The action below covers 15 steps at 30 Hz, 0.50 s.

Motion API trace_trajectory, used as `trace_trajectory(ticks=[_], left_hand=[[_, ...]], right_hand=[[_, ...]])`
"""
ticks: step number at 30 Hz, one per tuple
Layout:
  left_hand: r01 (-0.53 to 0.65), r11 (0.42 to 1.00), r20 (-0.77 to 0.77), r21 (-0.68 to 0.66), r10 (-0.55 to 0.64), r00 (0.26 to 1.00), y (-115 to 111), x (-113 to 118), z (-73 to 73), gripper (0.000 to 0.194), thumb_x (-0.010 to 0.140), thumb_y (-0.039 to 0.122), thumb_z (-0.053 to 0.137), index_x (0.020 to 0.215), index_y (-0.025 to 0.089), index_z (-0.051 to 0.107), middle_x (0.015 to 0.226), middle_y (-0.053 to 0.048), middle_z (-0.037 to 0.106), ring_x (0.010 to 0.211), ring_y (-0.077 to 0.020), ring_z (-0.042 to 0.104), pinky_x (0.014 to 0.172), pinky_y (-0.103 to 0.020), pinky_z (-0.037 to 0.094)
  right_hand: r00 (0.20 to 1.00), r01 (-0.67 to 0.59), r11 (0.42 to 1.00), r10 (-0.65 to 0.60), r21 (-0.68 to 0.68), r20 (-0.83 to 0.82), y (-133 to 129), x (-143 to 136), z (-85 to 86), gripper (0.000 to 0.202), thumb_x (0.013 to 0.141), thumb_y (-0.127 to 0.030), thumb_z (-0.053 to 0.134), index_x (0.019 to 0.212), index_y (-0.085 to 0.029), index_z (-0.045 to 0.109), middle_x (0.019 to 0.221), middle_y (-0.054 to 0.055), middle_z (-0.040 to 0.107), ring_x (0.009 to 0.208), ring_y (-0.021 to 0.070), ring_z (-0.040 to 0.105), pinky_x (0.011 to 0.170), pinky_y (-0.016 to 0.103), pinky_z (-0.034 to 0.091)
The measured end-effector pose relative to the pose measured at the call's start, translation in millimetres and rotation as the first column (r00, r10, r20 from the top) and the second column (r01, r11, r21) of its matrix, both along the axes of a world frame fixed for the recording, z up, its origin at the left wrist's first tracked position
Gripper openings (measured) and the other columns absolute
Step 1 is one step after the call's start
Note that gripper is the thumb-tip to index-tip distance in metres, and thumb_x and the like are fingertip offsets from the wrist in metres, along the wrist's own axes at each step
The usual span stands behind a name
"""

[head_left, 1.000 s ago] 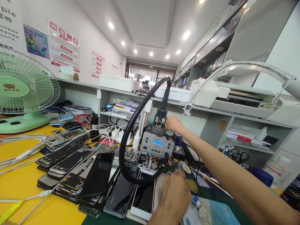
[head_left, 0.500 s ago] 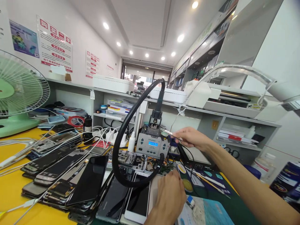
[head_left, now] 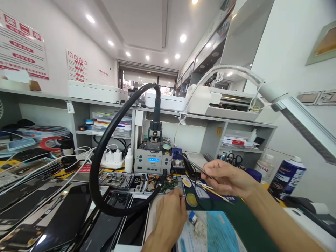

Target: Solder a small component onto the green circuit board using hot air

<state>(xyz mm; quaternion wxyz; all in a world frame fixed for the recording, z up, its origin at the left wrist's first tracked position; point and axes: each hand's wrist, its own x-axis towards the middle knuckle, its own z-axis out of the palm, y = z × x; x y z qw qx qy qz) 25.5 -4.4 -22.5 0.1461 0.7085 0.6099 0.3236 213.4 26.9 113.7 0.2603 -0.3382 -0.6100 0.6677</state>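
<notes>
Metal tweezers (head_left: 193, 163) are pinched between the thumb and fingers of my right hand (head_left: 227, 178), their tips pointing left and away from me. They hang above the bench, to the right of the grey hot-air station (head_left: 145, 167) with its lit blue display. Lower and nearer to me, my left hand (head_left: 170, 215) is curled, back upward, at the front edge of a parts tray (head_left: 183, 182) with small circuit boards in it. Its fingertips are mostly hidden, so what they hold cannot be made out. Left of it lies a white-framed phone (head_left: 132, 227).
A thick black hose (head_left: 97, 168) arches in front of the station. Stacked phones and screens (head_left: 63, 217) fill the left side. A blue and white mat (head_left: 220, 231) with a small sponge-like lump lies front right. A spray can (head_left: 286, 176) and a lamp (head_left: 304, 119) are at the right.
The view has swung to the right. My right hand, still holding the tweezers, has come down and away from the top of the station. My left hand stays by the parts tray.
</notes>
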Motion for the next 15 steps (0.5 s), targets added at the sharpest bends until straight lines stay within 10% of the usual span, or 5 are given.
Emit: trace_trajectory(ticks=[15], left_hand=[[-0.032,0.996,-0.022,-0.079,0.030,0.999,2.7,-2.5,7.6,0.013,0.092,0.023,0.058,0.095,0.022,0.071,0.090,-0.004,0.079,0.086,-0.0236,0.073,0.067,-0.030,0.039]], right_hand=[[0.999,0.039,0.996,-0.040,0.083,0.005,-10.5,28.5,-6.9,0.030,0.084,-0.039,0.081,0.079,-0.011,0.075,0.063,0.002,0.065,0.036,0.0030,0.040,0.032,0.018,0.016]])
